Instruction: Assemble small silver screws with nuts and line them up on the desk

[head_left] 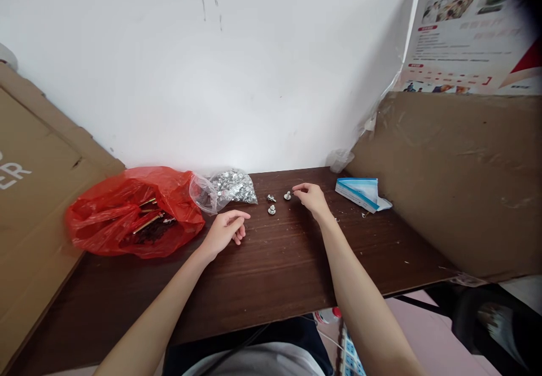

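My left hand [224,231] hovers over or rests on the brown table, left of some small hardware. Its index finger is stretched out, the other fingers are loosely bent, and it holds nothing I can see. My right hand [312,198] is just right of a silver screw with a wide round head [287,196]. The thumb and index tips point at that screw, slightly apart, with nothing visible between them. Two more small metal fasteners lie nearby: a lying one [271,198] and a round-headed one [271,210]. Their exact kind is too small to tell.
A clear plastic bag of metal hardware [235,186] lies by the white wall. Beside it is a red plastic bag [169,181] with gold-coloured and dark pieces inside. A blue-and-white packet [358,191] sits at right. Cardboard panels [457,178] border both sides.
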### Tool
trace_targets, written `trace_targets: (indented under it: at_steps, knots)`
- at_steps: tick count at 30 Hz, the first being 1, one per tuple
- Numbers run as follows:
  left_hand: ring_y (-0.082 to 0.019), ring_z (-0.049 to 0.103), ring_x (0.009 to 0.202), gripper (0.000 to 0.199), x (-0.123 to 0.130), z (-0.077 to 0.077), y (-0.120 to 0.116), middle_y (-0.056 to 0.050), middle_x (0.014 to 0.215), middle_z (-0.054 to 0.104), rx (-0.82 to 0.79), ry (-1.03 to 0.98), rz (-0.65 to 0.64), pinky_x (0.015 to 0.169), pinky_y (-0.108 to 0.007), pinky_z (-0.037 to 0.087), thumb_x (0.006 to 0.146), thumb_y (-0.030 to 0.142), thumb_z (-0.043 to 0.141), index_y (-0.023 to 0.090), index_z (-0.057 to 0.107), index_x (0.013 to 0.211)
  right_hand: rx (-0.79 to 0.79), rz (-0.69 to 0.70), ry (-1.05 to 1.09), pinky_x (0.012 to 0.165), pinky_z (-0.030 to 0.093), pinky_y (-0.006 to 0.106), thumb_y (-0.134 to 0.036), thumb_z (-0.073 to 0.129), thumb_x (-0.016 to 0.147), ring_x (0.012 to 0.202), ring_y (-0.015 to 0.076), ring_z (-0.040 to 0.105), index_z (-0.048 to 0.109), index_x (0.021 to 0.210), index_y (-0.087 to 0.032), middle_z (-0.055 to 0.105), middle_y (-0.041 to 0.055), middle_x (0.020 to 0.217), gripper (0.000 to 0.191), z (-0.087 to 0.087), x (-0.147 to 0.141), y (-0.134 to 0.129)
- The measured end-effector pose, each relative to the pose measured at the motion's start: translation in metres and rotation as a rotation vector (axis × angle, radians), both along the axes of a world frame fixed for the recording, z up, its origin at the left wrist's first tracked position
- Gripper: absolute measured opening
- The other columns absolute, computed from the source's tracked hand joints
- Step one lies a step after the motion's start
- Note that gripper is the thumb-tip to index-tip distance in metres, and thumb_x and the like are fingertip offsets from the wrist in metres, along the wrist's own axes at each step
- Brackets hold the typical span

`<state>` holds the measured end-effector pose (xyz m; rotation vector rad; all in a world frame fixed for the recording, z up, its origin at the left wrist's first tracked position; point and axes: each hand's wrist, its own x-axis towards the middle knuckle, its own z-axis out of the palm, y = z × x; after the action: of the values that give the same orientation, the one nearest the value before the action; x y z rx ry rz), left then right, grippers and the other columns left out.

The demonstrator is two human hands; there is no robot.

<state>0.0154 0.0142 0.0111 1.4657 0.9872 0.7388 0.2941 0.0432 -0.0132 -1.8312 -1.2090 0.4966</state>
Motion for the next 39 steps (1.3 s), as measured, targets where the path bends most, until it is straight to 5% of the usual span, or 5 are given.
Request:
trace_targets:
  at_steps: [9, 23, 39]
  knots:
    - [-0.009, 0.051, 0.047, 0.026, 0.002, 0.0, -0.002, 0.001, 0.057, 0.056, 0.007, -0.017, 0.011, 0.044, -0.02, 0.047, 0.083, 0.027, 0.051, 0.009, 0.063, 0.098, -0.053, 0.017, -0.156, 0.08, 0.046, 0.03, -0.009, 0.054, 0.071, 0.083, 0.0198, 0.065, 0.071, 0.085, -0.015, 0.072, 0.0081, 0.084, 0.023, 0.004, 0.004, -0.003]
    - [-0.009, 0.053, 0.05, 0.024, 0.001, 0.004, -0.002, 0.001, 0.059, 0.057, -0.019, 0.016, -0.023, 0.047, -0.021, 0.049, 0.081, 0.027, 0.054, 0.011, 0.063, 0.096, -0.002, -0.006, -0.156, 0.068, 0.046, 0.026, -0.023, 0.052, 0.08, 0.064, 0.0163, 0.064, 0.069, 0.083, -0.016, 0.07, 0.0037, 0.064, 0.019, 0.006, 0.003, -0.006]
    - [-0.01, 0.055, 0.052, 0.026, 0.001, -0.001, -0.002, -0.001, 0.06, 0.058, -0.004, -0.024, -0.019, 0.047, -0.023, 0.05, 0.081, 0.032, 0.058, 0.011, 0.064, 0.094, -0.13, 0.037, -0.303, 0.077, 0.047, 0.031, -0.017, 0.065, 0.072, 0.085, 0.0227, 0.066, 0.074, 0.09, -0.018, 0.073, 0.0077, 0.086, 0.021, 0.002, 0.006, -0.004]
